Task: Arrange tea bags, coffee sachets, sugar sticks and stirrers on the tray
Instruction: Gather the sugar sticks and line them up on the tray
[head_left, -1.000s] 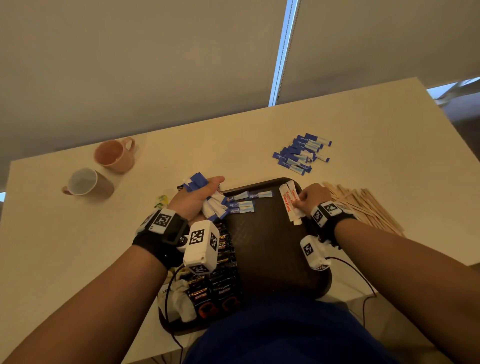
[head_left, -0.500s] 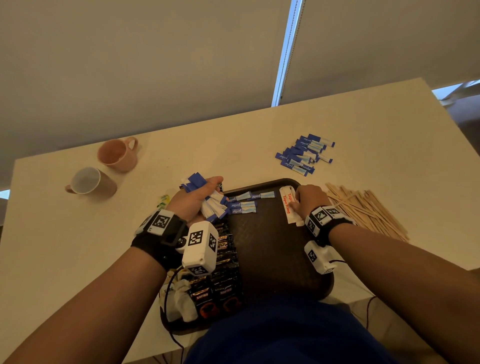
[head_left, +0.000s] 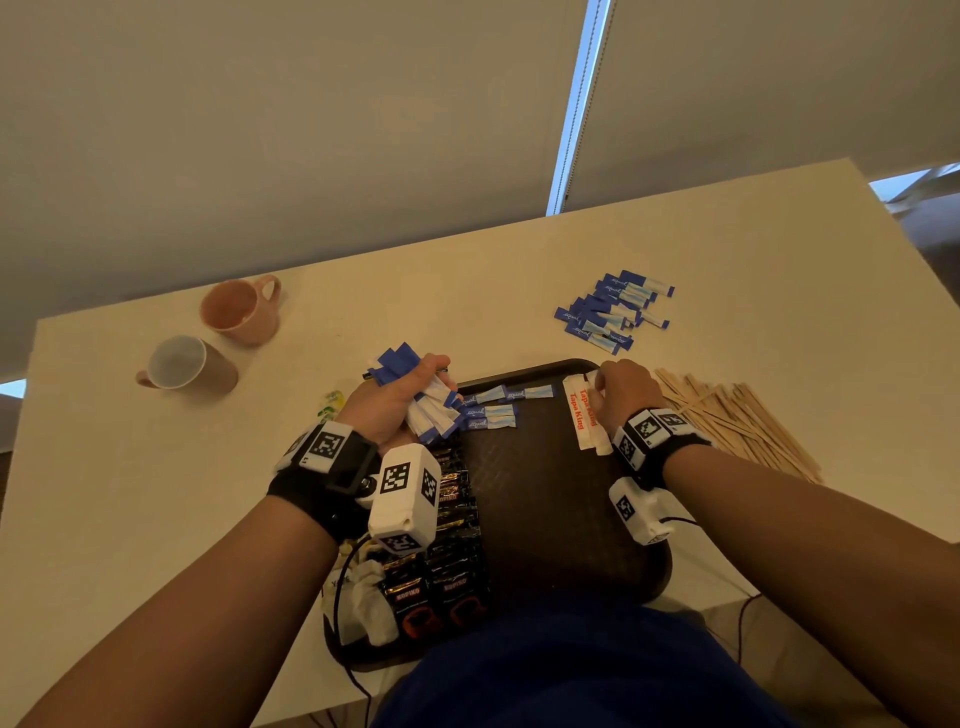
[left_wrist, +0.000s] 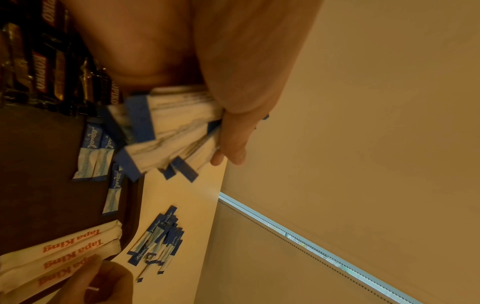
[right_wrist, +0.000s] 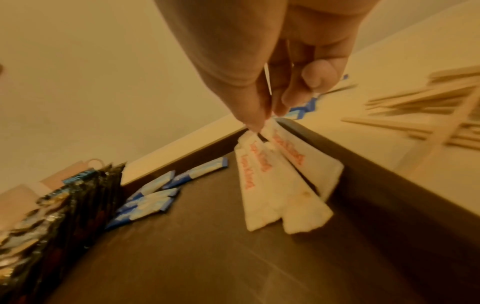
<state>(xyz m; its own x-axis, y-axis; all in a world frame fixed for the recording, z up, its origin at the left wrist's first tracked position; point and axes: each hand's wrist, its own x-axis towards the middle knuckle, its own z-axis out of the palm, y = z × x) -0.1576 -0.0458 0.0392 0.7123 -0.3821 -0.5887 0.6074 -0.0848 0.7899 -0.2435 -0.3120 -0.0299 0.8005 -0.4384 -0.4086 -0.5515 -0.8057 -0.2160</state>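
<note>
Both my forearms are bare, no sleeves down there. I've got a black strap on my left wrist (head_left: 332, 473) with white square tags printed in blocky black-and-white codes, and a chunky white camera box (head_left: 402, 499) hangs off it with the same codes on its faces and a small lens-like bit by the strap. My right wrist (head_left: 654, 434) has a matching black band with two coded tags, plus a smaller white camera pod (head_left: 641, 509) under it. Thin black cables trail from both units toward me. I'm wearing a dark blue top (head_left: 571, 670), nothing on my fingers.
</note>
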